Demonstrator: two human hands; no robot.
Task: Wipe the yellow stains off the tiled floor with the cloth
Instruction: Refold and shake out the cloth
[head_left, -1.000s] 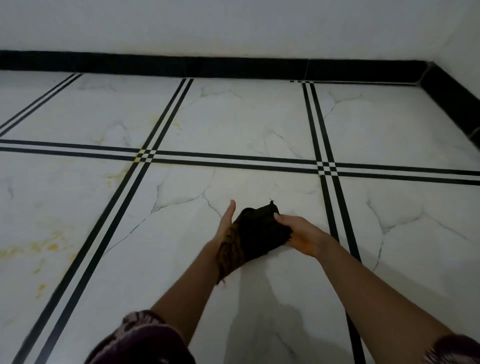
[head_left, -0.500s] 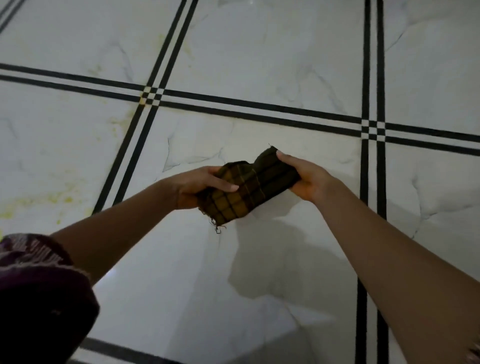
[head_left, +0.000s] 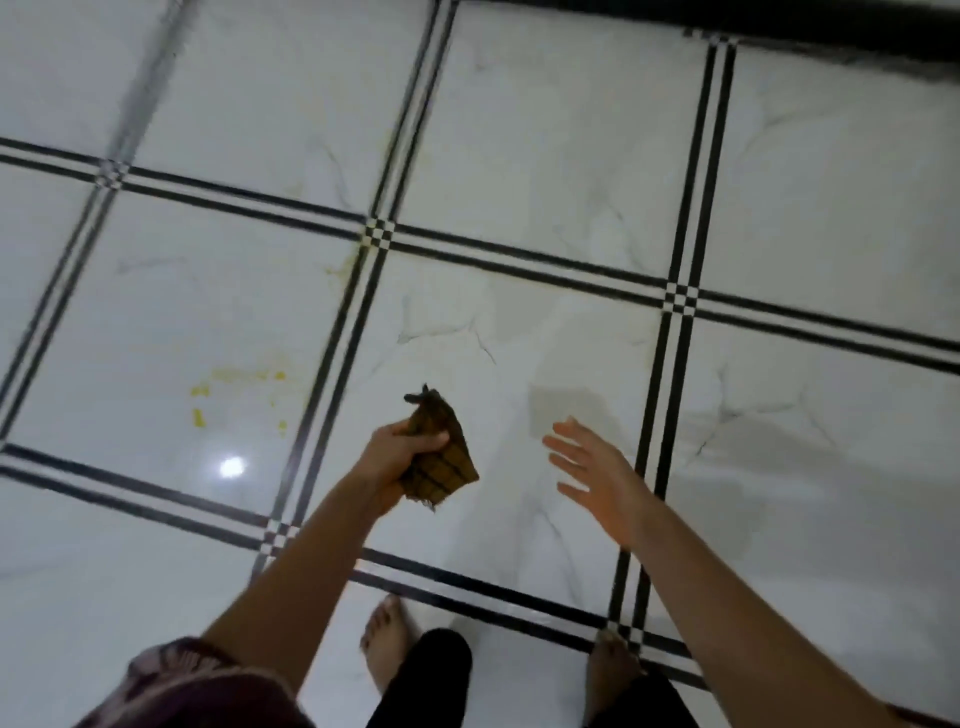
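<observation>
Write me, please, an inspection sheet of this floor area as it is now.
Surface: white tiled floor with black double lines, glossy, one light reflection.
Job's things: yellow stains on the tile left of the hands, not wiped yet; checked cloth bunched, held above the floor.
Clutter: nothing seen.
Hands: left hand grips the cloth, fingers curled round it; right hand open, holds nothing.
Cables: nothing seen.
Surroundings: black skirting at the far edge; bare feet on the floor below.
</observation>
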